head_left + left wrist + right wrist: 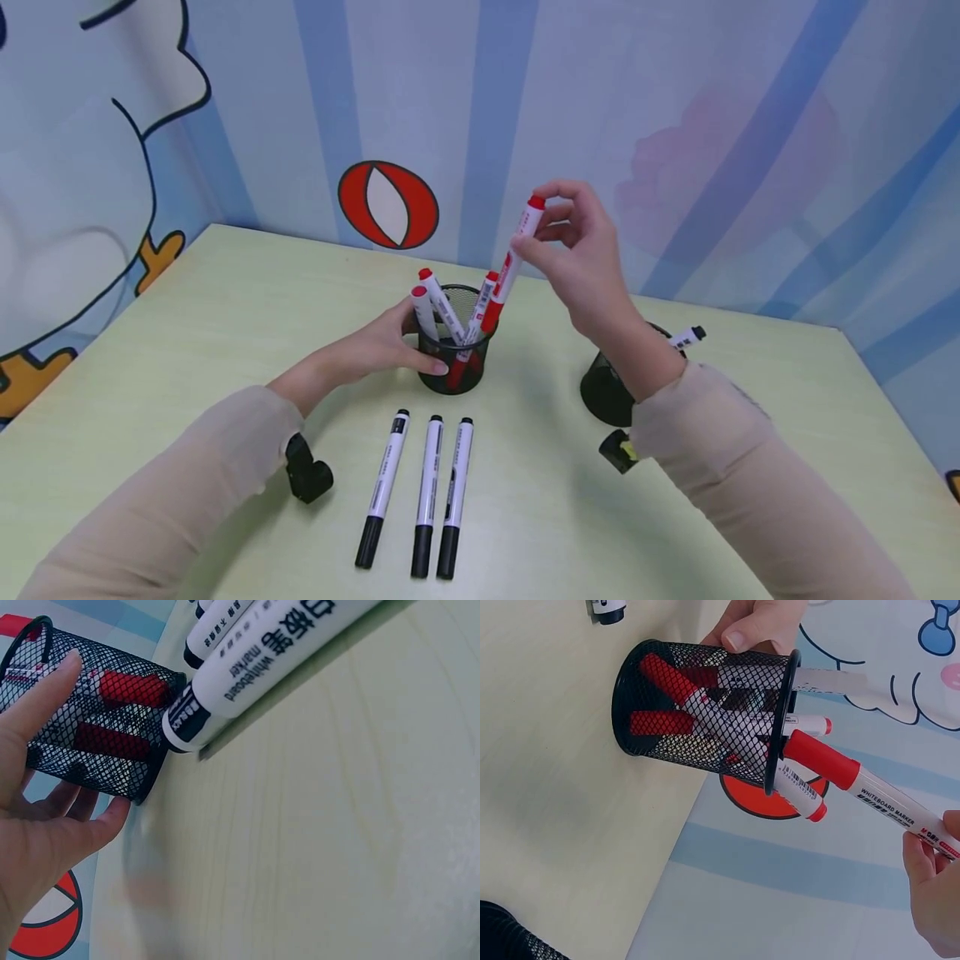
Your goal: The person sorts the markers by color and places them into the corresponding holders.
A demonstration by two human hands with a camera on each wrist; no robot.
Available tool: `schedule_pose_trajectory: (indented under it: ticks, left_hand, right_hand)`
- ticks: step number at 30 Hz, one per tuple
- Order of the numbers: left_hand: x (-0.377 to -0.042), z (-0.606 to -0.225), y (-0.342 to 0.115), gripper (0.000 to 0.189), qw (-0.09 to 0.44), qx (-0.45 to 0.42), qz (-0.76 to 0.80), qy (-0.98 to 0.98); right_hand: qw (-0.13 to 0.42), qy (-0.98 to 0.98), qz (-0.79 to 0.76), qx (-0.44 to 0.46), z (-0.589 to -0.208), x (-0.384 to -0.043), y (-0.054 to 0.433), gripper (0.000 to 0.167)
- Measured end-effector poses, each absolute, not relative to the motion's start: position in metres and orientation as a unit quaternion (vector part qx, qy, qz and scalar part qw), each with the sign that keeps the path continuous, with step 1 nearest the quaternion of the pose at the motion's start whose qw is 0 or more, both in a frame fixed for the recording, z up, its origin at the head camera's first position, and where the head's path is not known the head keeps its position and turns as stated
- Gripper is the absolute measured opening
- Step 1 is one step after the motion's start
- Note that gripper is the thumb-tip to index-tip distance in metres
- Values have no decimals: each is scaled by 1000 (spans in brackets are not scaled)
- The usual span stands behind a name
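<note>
At mesh cup point(472, 362), 1 pinched red marker point(511, 266)

Looks like metal mesh on the left cup point(478, 367) and right cup point(603, 400), rough-walled, smooth at the left rim. Smooth, glossy plastic on the red-capped marker point(510, 271) and near black-capped markers point(428, 492). Faint wood grain, soft sheen across the table point(540, 500); matt cloth on the sleeves point(150, 508); smooth print on the far wall point(577, 92).

The raised red-capped white cylindrical marker point(889, 801) reads "WHITEBOARD MARKER". The leftmost black-capped white cylindrical marker point(259, 667) reads "白板笔 whiteboard marker".
</note>
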State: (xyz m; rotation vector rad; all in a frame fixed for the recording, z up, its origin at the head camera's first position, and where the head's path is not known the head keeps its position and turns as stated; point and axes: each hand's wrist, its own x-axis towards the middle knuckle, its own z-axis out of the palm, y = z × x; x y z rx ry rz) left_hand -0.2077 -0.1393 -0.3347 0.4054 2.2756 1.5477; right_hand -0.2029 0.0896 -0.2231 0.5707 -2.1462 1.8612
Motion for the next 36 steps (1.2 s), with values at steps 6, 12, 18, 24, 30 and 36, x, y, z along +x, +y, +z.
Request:
schedule_pose_trajectory:
  ticks: [6,12,18,24,30,36]
  left_hand:
    - [-209,-334,-140,86,179,142,549,804]
    - [-210,-335,-142,86,178,144,547,806]
    - [-210,-335,-142,87,176,143,545,807]
    - [-209,-335,-142,85,172,145,547,806]
    - [-210,-335,-142,86,171,148,550,804]
    - [-209,-336,-142,87,175,147,551,803]
  right_hand:
    - [129,-739,623,222,-228,-203,85,36]
    - [128,-745,613,230,-236,-203,82,38]
    - [122,-754,602,235,-245,-204,80,38]
    - [117,-761,591,243,-255,-204,78,38]
    - [112,-765,581,255,-265,-204,78,37]
    - [99,-768,577,261,-274,-202,77,37]
